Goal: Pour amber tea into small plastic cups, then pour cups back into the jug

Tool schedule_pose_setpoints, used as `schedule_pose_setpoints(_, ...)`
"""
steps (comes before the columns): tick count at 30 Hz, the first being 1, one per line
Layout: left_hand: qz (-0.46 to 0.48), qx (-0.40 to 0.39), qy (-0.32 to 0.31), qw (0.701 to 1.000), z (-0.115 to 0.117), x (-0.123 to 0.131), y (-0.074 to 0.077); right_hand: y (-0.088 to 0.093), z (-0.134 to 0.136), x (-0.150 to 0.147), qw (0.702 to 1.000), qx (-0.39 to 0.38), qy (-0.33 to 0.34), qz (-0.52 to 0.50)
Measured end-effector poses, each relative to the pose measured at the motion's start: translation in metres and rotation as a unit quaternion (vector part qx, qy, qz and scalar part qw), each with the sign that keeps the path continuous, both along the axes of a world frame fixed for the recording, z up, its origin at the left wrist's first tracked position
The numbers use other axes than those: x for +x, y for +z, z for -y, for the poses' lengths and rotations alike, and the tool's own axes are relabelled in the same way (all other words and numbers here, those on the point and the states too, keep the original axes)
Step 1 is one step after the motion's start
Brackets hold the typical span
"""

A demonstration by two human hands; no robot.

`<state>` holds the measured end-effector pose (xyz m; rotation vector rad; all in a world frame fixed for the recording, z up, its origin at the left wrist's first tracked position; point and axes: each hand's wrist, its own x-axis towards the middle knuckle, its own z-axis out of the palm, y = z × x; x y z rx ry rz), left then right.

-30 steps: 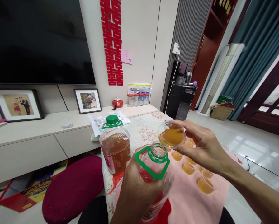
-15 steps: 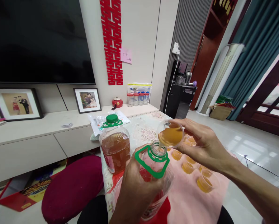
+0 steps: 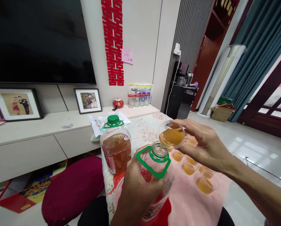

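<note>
My left hand is wrapped round a clear plastic jug below its neck, which has a green handle ring and no cap on its mouth. My right hand grips a clear plastic cup by its side. The cup is tilted left over the jug's mouth, and amber liquid runs from its rim into the neck. Left of this jug stands a second jug with a green cap, holding brownish liquid. Several small cups of amber liquid stand on a pink cloth to the right.
The pink cloth covers part of a flowered tablecloth. A maroon stool is at the left. Behind, a white cabinet carries framed photos, a red pot and several red-lidded jars.
Liquid keeps running from the tilted cup into the jug's neck. Both hands stay almost in the same place.
</note>
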<state>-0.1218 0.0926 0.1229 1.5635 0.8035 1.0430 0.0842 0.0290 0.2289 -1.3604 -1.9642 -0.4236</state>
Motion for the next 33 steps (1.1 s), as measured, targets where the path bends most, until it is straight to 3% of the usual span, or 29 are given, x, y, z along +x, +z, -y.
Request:
schedule_pose_setpoints(5, 0.003, -0.004, -0.013, 1.0, 0.0, -0.002, 0.004, 0.002, 0.001, 0.0, 1.0, 0.004, -0.002, 0.009)
schedule_pose_setpoints(15, -0.006, -0.002, -0.015, 1.0, -0.005, 0.0, -0.01, 0.004, 0.001, -0.002, 1.0, 0.007, 0.005, 0.021)
schedule_pose_setpoints(33, 0.01, -0.013, -0.02, 1.0, -0.001, -0.001, 0.002, 0.009, 0.001, -0.004, 0.999, 0.008, 0.017, 0.038)
